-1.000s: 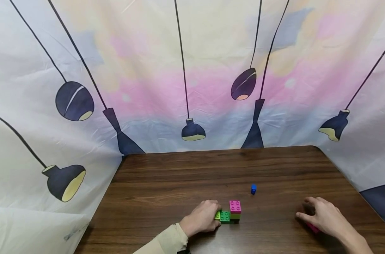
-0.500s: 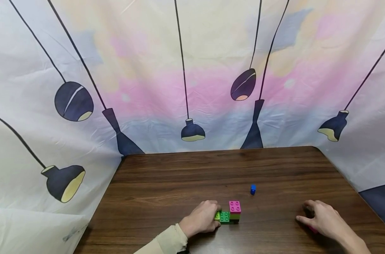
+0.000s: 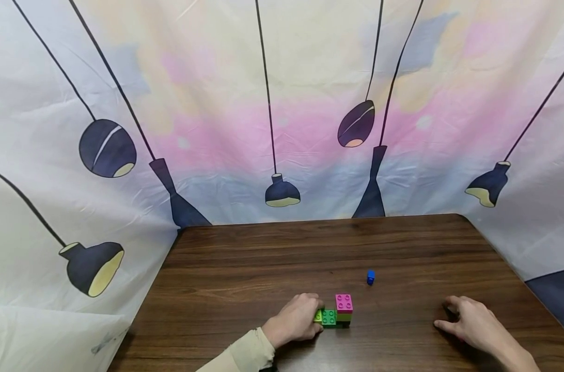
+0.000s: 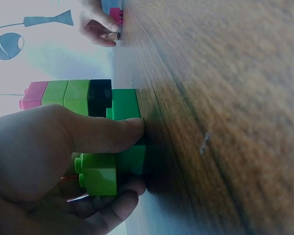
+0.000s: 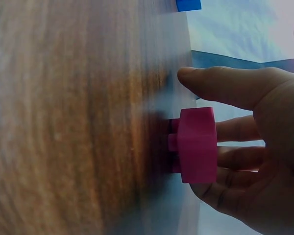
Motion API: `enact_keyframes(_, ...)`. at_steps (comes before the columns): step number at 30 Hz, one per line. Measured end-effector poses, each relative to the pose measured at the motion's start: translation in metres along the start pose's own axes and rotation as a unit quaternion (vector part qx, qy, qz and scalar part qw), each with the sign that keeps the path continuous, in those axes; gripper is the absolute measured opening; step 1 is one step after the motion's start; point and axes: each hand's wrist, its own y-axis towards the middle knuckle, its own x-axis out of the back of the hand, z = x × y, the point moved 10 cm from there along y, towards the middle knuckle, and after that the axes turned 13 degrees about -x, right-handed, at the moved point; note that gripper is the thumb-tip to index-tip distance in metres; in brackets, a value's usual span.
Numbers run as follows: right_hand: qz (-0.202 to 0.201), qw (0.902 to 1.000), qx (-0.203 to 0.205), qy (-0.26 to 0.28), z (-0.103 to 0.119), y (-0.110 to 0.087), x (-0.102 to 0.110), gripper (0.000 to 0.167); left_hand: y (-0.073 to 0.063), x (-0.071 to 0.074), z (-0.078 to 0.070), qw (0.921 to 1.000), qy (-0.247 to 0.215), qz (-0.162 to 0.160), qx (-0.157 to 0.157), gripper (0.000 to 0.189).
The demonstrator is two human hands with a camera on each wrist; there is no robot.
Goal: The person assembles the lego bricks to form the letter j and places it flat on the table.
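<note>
My left hand [image 3: 295,320] grips a built-up group of toy building bricks on the table, thumb along one side and fingers on the other. In the left wrist view the group has green bricks [image 4: 124,104] at the base and a lime brick [image 4: 102,175] at the near end. At its other end a stack rises from a black brick [image 4: 100,95] through lime bricks to a pink one [image 4: 36,93]. My right hand [image 3: 472,326] is spread loosely by a separate pink brick [image 5: 198,147], studs toward the table. The thumb stands apart from it; fingers show behind.
A small blue brick [image 3: 371,277] lies farther back on the brown wooden table [image 3: 263,258], between the two hands. Behind the table hangs a cloth [image 3: 226,103] printed with lamps.
My right hand has shifted slightly over the separate pink brick, which showed below the palm earlier and is now almost hidden in the head view. My left hand and its bricks stay still.
</note>
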Motion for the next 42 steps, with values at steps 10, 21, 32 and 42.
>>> enact_keyframes(10, -0.029, 0.9991, 0.025, -0.015, 0.002, -0.003, 0.003, 0.062, 0.000, -0.001, 0.000, 1.0000, -0.003, 0.001, 0.000, 0.020)
enact_keyframes(21, -0.038, 0.9990, 0.021, -0.009, -0.003, -0.009, 0.003, 0.059, 0.000, 0.000, 0.001, 1.0000, -0.004, -0.001, -0.002, 0.021)
enact_keyframes(32, -0.078, 0.9959, 0.040, -0.023, -0.009, -0.019, 0.006, 0.058, 0.000, -0.001, 0.001, 0.9999, -0.010, 0.003, 0.003, 0.020)
enact_keyframes(42, -0.064, 0.9971, 0.036, -0.017, -0.016, -0.021, 0.003, 0.056, 0.000, -0.002, 0.001, 0.9999, -0.009, 0.004, 0.001, 0.020)
